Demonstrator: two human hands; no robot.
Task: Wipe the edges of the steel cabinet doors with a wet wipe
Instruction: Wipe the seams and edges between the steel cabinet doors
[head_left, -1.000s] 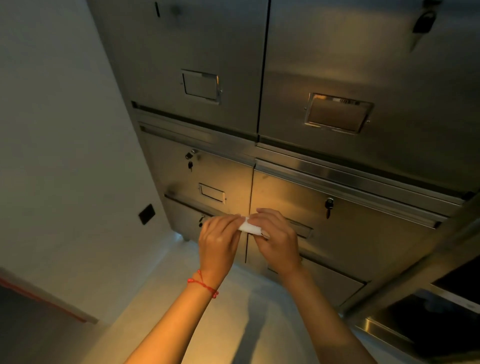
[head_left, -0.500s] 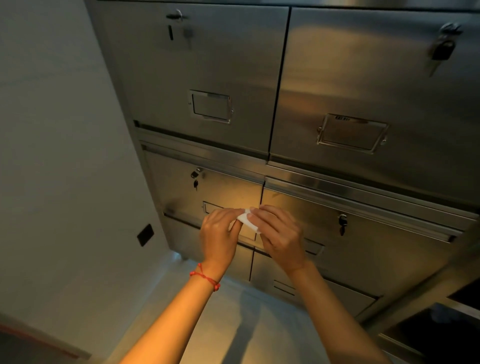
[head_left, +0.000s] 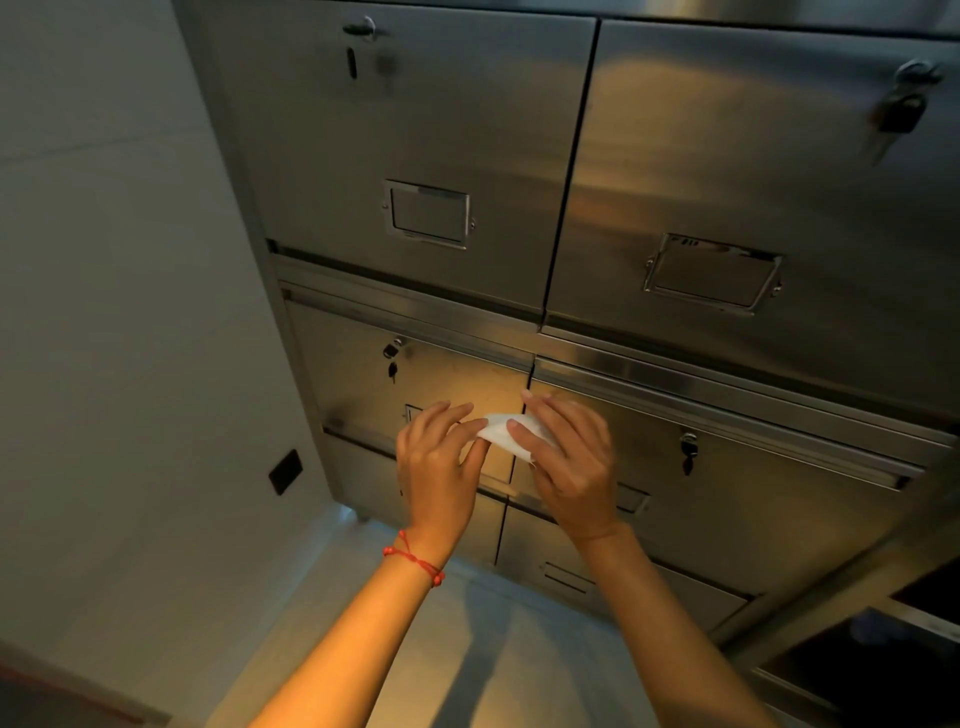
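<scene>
A person's two hands meet at the centre of the frame in front of a steel cabinet (head_left: 675, 171), sharing a folded white wet wipe (head_left: 501, 428). The left hand (head_left: 439, 467) pinches the wipe's left end between thumb and fingertips, while the right hand (head_left: 569, 457) curls over its right end, thumb pressed on top. The wipe is held in the air just before the vertical seam (head_left: 522, 415) between two middle-row doors; whether it touches the metal cannot be told. A red string bracelet (head_left: 413, 564) circles the left wrist.

The brushed-steel doors fill the upper and right parts of the frame, each with a framed label holder (head_left: 427, 213) and a lock; keys hang from the middle-left lock (head_left: 392, 356), and a padlock (head_left: 901, 111) hangs at upper right. Warm yellow light pools on the steel behind the hands and on the pale floor (head_left: 311, 623) below. A plain grey wall (head_left: 114, 260) takes up the left side, with a dark wall socket (head_left: 285, 470) set low. At lower right, a dark steel-edged surface (head_left: 883, 654) stands beside the cabinet.
</scene>
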